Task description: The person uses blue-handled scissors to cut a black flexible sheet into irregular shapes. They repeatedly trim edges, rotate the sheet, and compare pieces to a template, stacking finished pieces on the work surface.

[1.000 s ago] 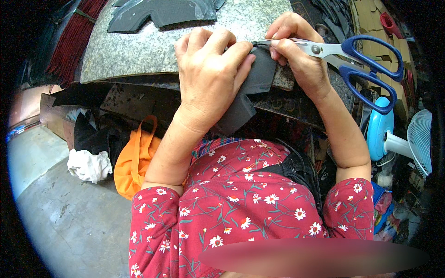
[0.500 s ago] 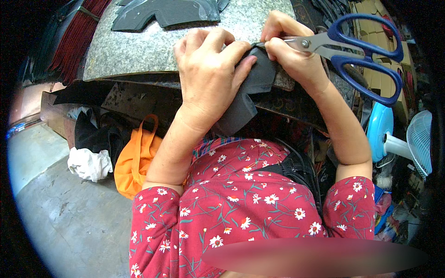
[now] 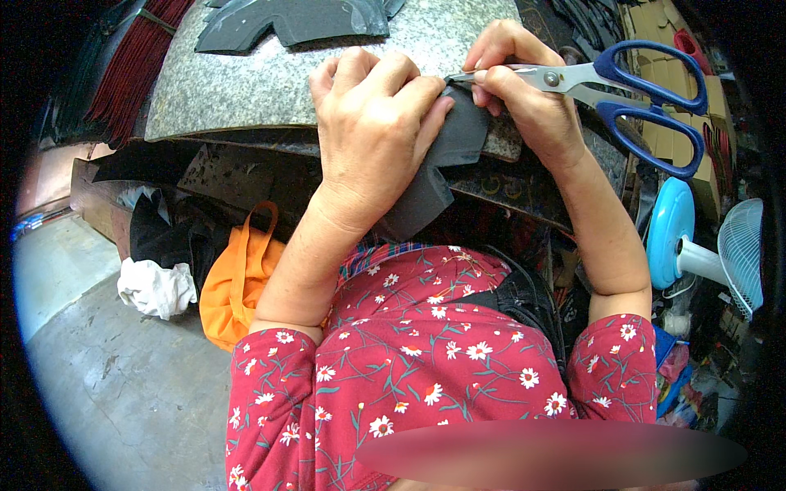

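Head view. The left hand [image 3: 372, 135] lay palm-down over a dark grey foam piece [image 3: 434, 176], its grip closed on the piece with the fingers curled over the upper edge. The foam piece sat at the near edge of the desk [image 3: 246, 90], a speckled grey slab, and its lower part hung past that edge toward the person's body.

The right hand [image 3: 524, 98] held a pair of scissors [image 3: 598, 90] by the blades, its grip clamped on the metal close to the pivot. The blade tips met the top edge of the foam piece, just beside the left fingertips; whether the blades were fully together could not be told. The blue handles pointed away to the right, clear of the hand.

A second dark grey cut sheet [image 3: 295, 20] lay on the far part of the desk, well apart from both hands.

Below the desk, on the person's left, an orange bag [image 3: 237, 278] rested near a white cloth [image 3: 151, 286] on the concrete floor [image 3: 123, 393]. On the right stood a small fan [image 3: 704, 258] with a light blue base.
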The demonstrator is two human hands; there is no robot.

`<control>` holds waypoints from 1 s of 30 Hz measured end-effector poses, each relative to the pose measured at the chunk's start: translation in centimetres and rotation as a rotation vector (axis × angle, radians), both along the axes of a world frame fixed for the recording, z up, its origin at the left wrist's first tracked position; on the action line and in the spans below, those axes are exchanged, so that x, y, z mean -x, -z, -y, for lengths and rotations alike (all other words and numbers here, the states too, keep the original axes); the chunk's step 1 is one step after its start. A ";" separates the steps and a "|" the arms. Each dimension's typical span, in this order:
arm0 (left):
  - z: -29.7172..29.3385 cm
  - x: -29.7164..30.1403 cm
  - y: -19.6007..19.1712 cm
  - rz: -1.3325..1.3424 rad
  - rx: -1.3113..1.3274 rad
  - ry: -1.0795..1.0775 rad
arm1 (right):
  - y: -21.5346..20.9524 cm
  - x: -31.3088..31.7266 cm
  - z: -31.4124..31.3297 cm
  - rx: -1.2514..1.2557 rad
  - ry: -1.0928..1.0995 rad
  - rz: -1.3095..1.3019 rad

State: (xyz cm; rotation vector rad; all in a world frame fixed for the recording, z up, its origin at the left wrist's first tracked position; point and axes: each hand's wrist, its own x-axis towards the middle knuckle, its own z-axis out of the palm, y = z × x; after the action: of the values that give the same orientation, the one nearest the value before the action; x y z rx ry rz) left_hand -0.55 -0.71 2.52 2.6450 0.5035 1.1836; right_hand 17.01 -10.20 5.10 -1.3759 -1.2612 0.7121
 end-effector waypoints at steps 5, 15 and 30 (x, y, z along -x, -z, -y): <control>-0.1 0.0 -0.1 -0.006 -0.018 0.003 | -0.2 -0.1 0.0 0.007 -0.008 0.009; -0.1 0.5 -0.3 0.005 0.066 -0.039 | 0.4 -0.2 -0.6 -0.029 -0.077 0.141; -0.6 0.3 -0.2 0.012 0.003 0.058 | -0.1 -0.3 -0.3 0.000 -0.039 -0.045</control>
State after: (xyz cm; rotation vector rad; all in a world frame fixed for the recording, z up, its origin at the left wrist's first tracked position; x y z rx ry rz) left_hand -0.83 -0.14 2.76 2.6299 0.4224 1.1799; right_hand 17.33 -9.85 5.21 -1.3314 -1.2557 0.7651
